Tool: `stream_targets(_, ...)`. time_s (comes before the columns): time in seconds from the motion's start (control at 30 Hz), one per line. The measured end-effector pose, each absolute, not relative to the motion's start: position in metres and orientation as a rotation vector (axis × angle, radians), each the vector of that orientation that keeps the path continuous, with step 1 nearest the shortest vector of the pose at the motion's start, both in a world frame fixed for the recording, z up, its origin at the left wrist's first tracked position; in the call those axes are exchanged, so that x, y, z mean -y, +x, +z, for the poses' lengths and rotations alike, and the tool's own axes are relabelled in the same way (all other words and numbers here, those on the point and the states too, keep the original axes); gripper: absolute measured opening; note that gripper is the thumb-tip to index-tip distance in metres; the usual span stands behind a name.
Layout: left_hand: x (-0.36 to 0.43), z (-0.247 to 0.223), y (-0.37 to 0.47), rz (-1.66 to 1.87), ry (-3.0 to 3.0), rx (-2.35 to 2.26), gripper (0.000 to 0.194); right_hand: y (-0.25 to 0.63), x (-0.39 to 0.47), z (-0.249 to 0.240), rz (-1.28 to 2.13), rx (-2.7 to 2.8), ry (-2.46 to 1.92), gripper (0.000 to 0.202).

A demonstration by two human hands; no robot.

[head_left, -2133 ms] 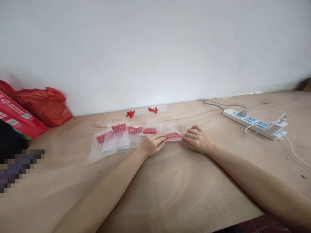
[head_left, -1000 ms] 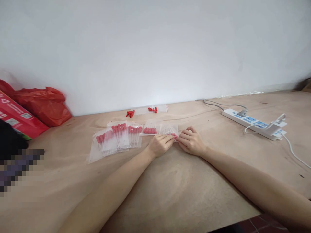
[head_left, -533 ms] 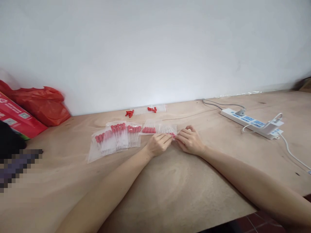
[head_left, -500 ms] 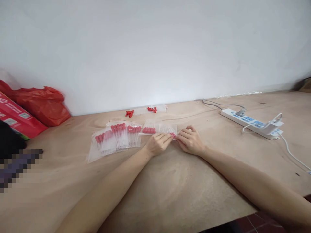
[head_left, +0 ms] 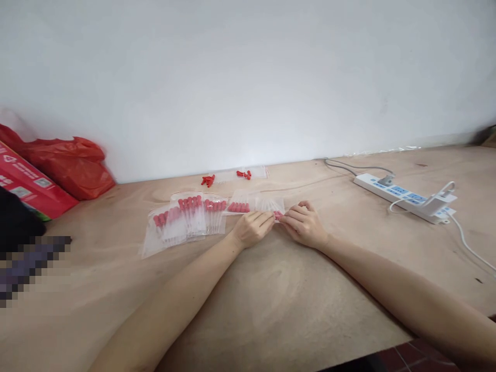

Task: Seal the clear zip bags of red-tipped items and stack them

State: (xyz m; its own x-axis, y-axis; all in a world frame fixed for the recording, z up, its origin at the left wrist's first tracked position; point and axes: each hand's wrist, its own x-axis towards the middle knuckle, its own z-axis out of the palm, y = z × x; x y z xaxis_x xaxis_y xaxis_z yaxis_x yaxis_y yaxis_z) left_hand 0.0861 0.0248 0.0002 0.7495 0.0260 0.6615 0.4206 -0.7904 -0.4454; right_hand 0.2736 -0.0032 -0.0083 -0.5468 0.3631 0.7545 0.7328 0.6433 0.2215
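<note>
Between my two hands lies a clear plastic bag (head_left: 270, 202) holding red-topped pieces with thin pale stems. My left hand (head_left: 253, 229) is closed on the near edge of this bag, its fingertips beside the red tops. My right hand (head_left: 304, 226) pinches the same edge from the other side, and its fingers hide part of the red tops. Just left of it lies another clear bag (head_left: 239, 207) with a row of red tops. Farther left, several filled bags (head_left: 189, 214) overlap in a fan on the table.
Loose red pieces (head_left: 207, 180) lie near the wall, beside a flat clear bag (head_left: 258, 171) with more red pieces on it. A white power strip (head_left: 403, 196) with plugs and cables sits at right. A red plastic bag (head_left: 77, 165) stands at far left on the wooden table (head_left: 248, 310).
Both hands stay at the bag's edge with almost no movement. The whole view has shifted very slightly.
</note>
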Motion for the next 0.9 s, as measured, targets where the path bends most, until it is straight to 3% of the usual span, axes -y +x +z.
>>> stream_targets(0.63,-0.030,0.006,0.068,-0.834,-2.267,0.379,0.010,0.290,0.005,-0.005,-0.574,2.172,-0.908,0.018)
stream_targets(0.9,-0.024,0.002,0.065,-0.794,-2.377,0.509,0.023,0.292,0.007,-0.004,-0.542,2.205,-0.932,0.022)
